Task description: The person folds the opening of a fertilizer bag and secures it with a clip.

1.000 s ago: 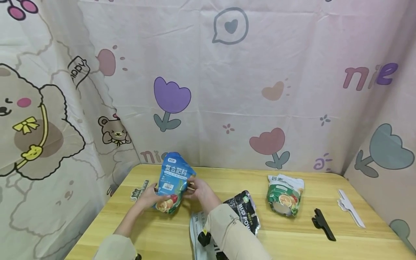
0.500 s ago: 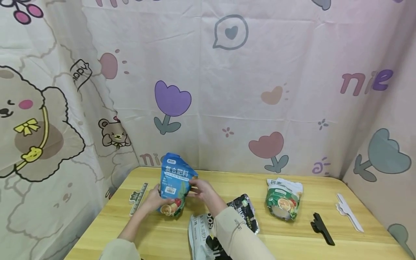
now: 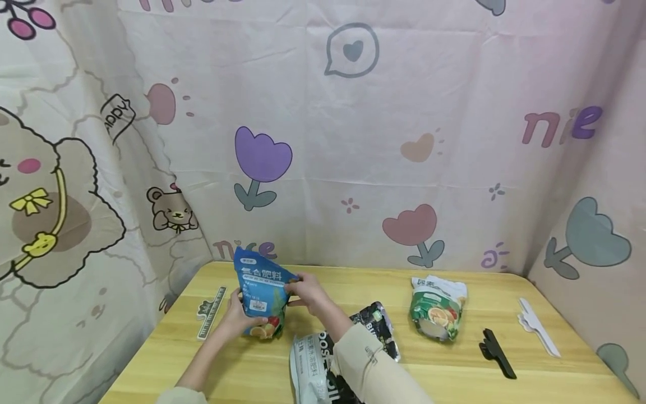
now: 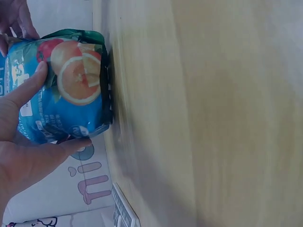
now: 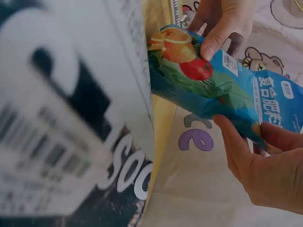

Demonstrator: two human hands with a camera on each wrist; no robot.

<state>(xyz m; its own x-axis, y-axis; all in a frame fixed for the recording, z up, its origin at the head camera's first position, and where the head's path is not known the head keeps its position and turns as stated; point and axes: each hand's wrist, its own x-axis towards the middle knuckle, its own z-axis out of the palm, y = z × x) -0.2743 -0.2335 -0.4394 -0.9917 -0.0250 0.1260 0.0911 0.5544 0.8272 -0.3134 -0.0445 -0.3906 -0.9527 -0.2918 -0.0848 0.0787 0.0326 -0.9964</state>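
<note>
A blue fertilizer bag (image 3: 254, 289) with fruit pictures stands at the back left of the table, its top leaning left. My left hand (image 3: 237, 317) grips its lower left side, the thumb (image 4: 31, 85) lying across the front in the left wrist view. At the right edge, higher up, my right hand (image 3: 309, 292) pinches the bag between thumb and fingers. The right wrist view shows both hands on the bag (image 5: 236, 90); its back is hidden. The bag's bottom is at the tabletop.
A white-and-black bag (image 3: 309, 365) and a black bag (image 3: 375, 322) lie in front, partly under my right sleeve (image 3: 375, 365). A green-and-white bag (image 3: 436, 311) stands right. A ruler-patterned strip (image 3: 212, 314), a black clip (image 3: 497, 353) and a white clip (image 3: 539, 327) lie on the table.
The blue bag's top has moved left and lower, with its upper part creased more. Both hands have kept their hold on it. The other bags and clips have stayed in place.
</note>
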